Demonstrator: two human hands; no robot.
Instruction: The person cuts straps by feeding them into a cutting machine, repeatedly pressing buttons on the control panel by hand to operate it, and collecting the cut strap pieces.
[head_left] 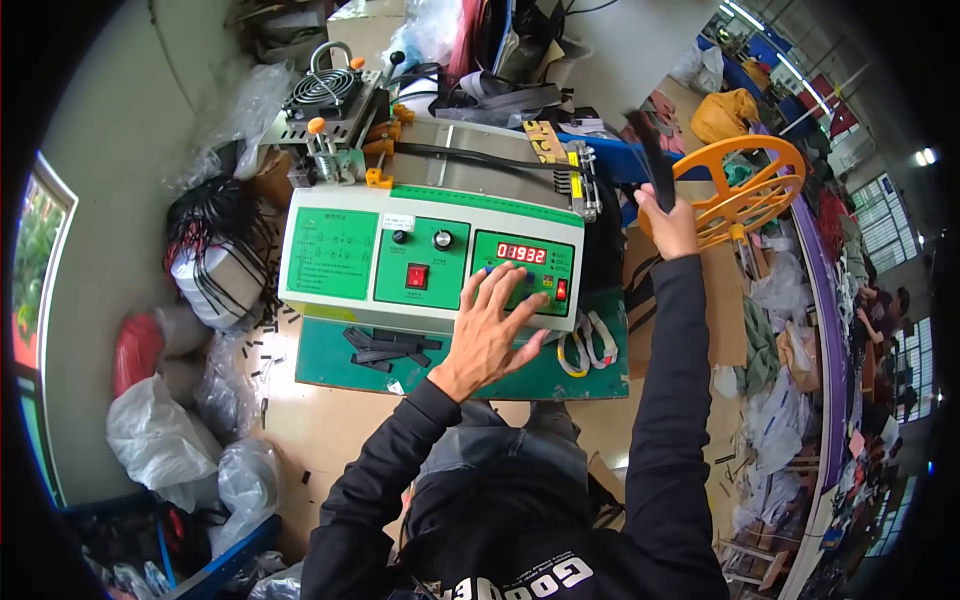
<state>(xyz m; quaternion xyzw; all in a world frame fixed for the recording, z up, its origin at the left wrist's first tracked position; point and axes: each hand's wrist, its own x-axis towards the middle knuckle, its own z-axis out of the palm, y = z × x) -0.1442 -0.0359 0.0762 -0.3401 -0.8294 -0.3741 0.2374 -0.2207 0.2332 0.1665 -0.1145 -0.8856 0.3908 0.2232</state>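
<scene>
My left hand (pixel 487 335) rests over the green control panel of a white and green strap-cutting machine (pixel 340 305), its fingers spread at the buttons under the red digital display (pixel 521 254), which appears to read 01932. At the machine's right end, my right hand (pixel 668 222) is closed around a black strap (pixel 652 150), whose upper part is slightly blurred. Another length of black strap (pixel 480 158) runs across the machine's top to the guide (pixel 580 180) at the right. Short black strap pieces (pixel 385 347) lie on the green table (pixel 470 375) in front.
Scissors (pixel 588 350) with yellow and white handles lie at the table's right. An orange reel (pixel 750 185) stands beyond my right hand. A fan (pixel 322 92) sits on the machine's far left. Plastic bags (pixel 160 430) and bundled black cords (pixel 215 225) fill the left side.
</scene>
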